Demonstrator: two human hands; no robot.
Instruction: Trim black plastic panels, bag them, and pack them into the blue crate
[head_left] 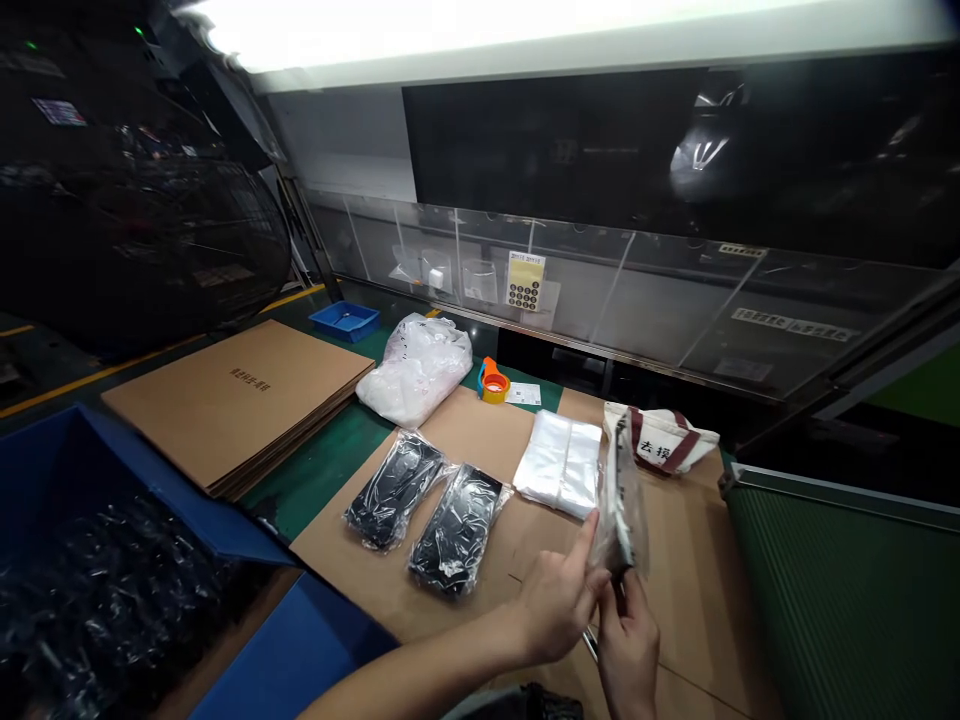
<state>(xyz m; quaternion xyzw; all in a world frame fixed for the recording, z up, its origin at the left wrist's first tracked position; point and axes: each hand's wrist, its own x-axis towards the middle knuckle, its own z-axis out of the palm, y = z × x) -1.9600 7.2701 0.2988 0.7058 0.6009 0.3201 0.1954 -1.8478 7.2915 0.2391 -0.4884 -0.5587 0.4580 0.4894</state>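
A clear plastic bag with something dark inside is held upright, nearly edge-on to me. My right hand grips its lower end from beneath. My left hand is at its left side, the index finger stretched along the plastic and the thumb at the bottom edge. Two black flat items in clear wrap, a left one and a right one, lie on the cardboard left of my hands. Just behind the held bag is a stack of clear bags. A thin metallic object shows partly between my wrists.
At left, a blue bin holds many wrapped black items, beside stacked cardboard sheets. Farther back are a white plastic bag, a tape dispenser and a small blue tray. A canvas pouch and green ribbed belt are right.
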